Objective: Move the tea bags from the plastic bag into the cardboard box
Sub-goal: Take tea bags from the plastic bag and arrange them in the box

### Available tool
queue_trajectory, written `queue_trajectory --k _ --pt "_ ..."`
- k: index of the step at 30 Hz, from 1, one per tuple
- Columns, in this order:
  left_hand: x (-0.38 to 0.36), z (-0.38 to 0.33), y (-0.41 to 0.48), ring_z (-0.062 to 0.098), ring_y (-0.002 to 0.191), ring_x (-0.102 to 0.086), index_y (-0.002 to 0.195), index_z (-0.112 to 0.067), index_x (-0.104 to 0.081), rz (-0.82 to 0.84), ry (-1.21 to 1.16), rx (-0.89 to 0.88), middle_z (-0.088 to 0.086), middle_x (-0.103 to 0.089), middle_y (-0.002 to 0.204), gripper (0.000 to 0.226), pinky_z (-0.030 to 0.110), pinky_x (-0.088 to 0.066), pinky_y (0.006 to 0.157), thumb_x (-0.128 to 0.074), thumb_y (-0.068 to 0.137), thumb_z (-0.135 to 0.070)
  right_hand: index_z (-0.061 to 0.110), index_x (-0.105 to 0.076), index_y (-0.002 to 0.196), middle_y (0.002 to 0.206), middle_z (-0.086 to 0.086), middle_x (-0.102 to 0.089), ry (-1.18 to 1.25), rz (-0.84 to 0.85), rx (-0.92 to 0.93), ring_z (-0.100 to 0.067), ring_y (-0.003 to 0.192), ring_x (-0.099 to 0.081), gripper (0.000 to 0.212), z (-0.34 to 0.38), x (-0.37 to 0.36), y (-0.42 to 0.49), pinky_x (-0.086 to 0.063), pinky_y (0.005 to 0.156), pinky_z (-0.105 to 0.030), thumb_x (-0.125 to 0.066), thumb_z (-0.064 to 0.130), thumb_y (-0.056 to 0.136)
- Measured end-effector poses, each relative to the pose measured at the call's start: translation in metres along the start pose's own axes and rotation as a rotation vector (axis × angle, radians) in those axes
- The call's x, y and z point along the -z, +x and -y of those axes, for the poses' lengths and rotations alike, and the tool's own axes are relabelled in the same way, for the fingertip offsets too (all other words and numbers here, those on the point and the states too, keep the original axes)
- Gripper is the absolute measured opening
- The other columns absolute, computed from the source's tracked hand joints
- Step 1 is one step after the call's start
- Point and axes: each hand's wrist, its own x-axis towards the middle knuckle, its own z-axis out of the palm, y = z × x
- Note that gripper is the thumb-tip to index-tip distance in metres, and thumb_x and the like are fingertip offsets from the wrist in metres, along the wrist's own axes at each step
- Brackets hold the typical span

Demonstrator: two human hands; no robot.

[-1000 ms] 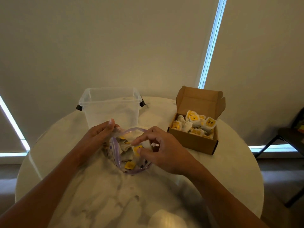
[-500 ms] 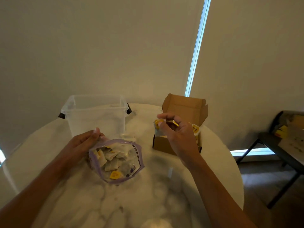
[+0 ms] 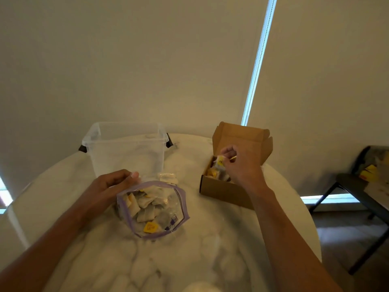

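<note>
A clear plastic bag [image 3: 179, 209] with a purple zip rim lies open on the round marble table [image 3: 189, 260], holding several pale tea bags with yellow tags. My left hand [image 3: 111, 186] pinches the bag's far left rim. To the right stands an open cardboard box [image 3: 223, 191] with tea bags inside. Above that box my right hand [image 3: 242, 165] is curled, pinching a tea bag [image 3: 220, 162] with a yellow tag over the box's contents.
An empty clear plastic tub [image 3: 126, 150] with black handles stands behind the bag. A small clear wrapper [image 3: 167, 178] lies between tub and bag. A dark side table [image 3: 366, 186] with yellow packets is at the far right, off the table's edge.
My right hand took a tea bag out of the plastic bag, carried it right, and now holds it low over the cardboard box. My left hand kept its hold on the bag's rim.
</note>
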Motion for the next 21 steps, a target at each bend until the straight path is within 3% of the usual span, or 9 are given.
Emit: queue_trajectory --k 5,9,12,17,21 --pt "-0.002 0.002 0.003 0.035 0.102 -0.077 0.113 -0.019 -0.081 -0.004 0.002 -0.008 0.01 -0.081 0.101 0.048 0.057 -0.057 0.102 -0.063 0.106 -0.063 0.024 -0.073 0.117 0.106 0.008 -0.07 0.011 -0.164 0.075 -0.005 0.093 -0.065 0.018 -0.008 0.011 0.005 -0.049 0.076 -0.013 -0.068 0.013 0.103" --pt "-0.002 0.003 0.003 0.022 0.095 -0.076 0.111 -0.02 -0.082 -0.002 0.003 -0.004 0.007 -0.081 0.098 0.044 0.053 -0.057 0.101 -0.063 0.105 -0.06 0.023 -0.075 0.114 0.104 0.009 -0.071 0.051 -0.152 0.086 -0.001 0.093 -0.065 0.018 -0.011 0.01 0.008 -0.051 0.078 -0.016 -0.068 0.011 0.102" --pt "-0.003 0.002 0.003 0.032 0.103 -0.078 0.111 -0.021 -0.083 -0.008 0.003 -0.002 0.005 -0.082 0.099 0.042 0.054 -0.058 0.103 -0.061 0.105 -0.056 0.024 -0.077 0.115 0.108 0.007 -0.073 0.038 -0.051 0.036 -0.008 0.099 -0.067 0.018 -0.013 0.006 0.014 -0.057 0.089 -0.027 -0.069 0.013 0.102" --pt "-0.001 0.004 0.003 0.034 0.107 -0.077 0.111 -0.021 -0.082 -0.007 0.008 0.01 0.006 -0.082 0.1 0.043 0.057 -0.058 0.104 -0.06 0.105 -0.058 0.025 -0.078 0.118 0.113 0.005 -0.074 -0.178 0.057 0.022 -0.006 0.096 -0.063 0.02 -0.014 -0.01 0.02 -0.04 0.07 -0.01 -0.074 0.017 0.099" --pt "0.0 0.005 0.002 0.029 0.099 -0.078 0.111 -0.021 -0.082 -0.017 -0.007 0.024 0.005 -0.082 0.099 0.045 0.05 -0.058 0.097 -0.06 0.105 -0.059 0.027 -0.08 0.104 0.102 0.007 -0.075 -0.179 -0.064 0.093 -0.006 0.092 -0.066 0.008 -0.008 -0.008 0.018 -0.052 0.082 -0.023 -0.076 0.022 0.098"
